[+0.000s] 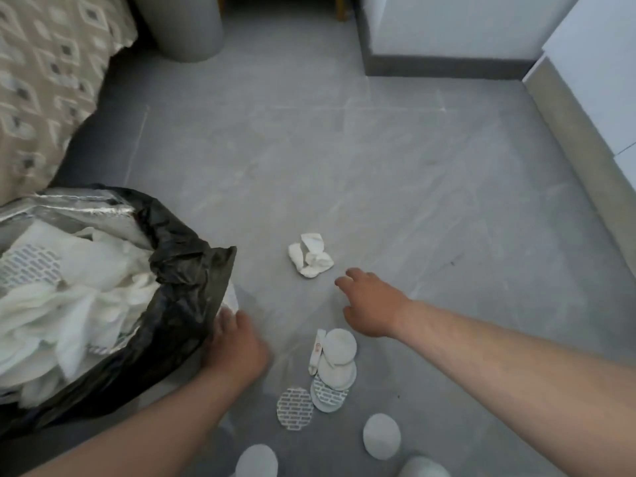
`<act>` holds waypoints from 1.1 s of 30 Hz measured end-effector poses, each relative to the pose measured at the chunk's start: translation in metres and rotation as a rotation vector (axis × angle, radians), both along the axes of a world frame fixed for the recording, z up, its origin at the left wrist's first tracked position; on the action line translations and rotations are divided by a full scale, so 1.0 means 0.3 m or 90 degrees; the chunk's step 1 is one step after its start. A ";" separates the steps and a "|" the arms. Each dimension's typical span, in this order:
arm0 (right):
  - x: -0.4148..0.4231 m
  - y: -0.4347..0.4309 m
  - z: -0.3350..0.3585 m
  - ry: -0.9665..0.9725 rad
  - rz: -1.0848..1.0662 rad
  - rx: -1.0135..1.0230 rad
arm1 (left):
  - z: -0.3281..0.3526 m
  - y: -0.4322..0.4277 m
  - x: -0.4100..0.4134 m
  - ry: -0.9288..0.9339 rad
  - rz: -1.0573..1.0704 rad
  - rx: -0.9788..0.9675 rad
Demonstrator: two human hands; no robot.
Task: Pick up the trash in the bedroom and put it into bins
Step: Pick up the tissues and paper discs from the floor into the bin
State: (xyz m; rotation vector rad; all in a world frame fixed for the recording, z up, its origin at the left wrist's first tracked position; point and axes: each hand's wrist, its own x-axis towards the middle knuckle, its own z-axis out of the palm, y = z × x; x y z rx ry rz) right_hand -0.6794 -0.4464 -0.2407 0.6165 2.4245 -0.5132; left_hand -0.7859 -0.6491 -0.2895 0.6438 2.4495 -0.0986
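A grey, marbled tile floor (344, 166) fills the room, with pale grout lines crossing it. Taking the black bin bag (179, 287) as the landmark: beyond it lies a bed (44, 80) under a beige cover with a pale diamond pattern, and farther beyond stands a round grey bin (186, 25). Well to the right of the bag, a white wall with a dark grey skirting (447, 67) closes the far side, and white cabinet fronts (599, 80) run along the right edge.

The bag has a silvery lining and is heaped with white pads and crumpled paper. One disc inside carries rows of small grey print, too blurred to read.

Right of the bag, a crumpled white tissue (310, 255) lies on the floor. Nearer than the tissue is a cluster of round white pads (339, 356), with a narrow white strip (317, 352) that has a small red mark, unreadable. Just nearer again, two printed discs (295, 409) show the same illegible grey lettering. More plain white discs (381, 436) lie at the bottom edge.

The left hand (237, 349) grips the rim of the bag, fingers curled over the plastic. The right hand (370, 304) hovers open and empty, fingers spread, just beside the tissue and not touching it.
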 end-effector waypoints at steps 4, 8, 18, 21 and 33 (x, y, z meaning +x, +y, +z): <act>-0.157 0.000 -0.017 0.024 0.048 0.030 | -0.008 -0.006 0.021 0.046 -0.103 0.009; -0.230 -0.028 -0.060 -0.059 0.112 0.049 | 0.026 -0.037 0.029 0.019 -0.221 0.041; -0.029 -0.052 -0.101 0.028 0.073 0.044 | 0.017 -0.076 0.033 0.003 -0.222 0.097; 0.051 -0.093 -0.070 0.084 0.048 0.020 | 0.022 -0.093 0.070 0.012 -0.257 0.182; 0.150 -0.279 -0.154 -0.054 0.293 0.103 | 0.005 -0.119 0.342 -0.040 -0.150 -0.001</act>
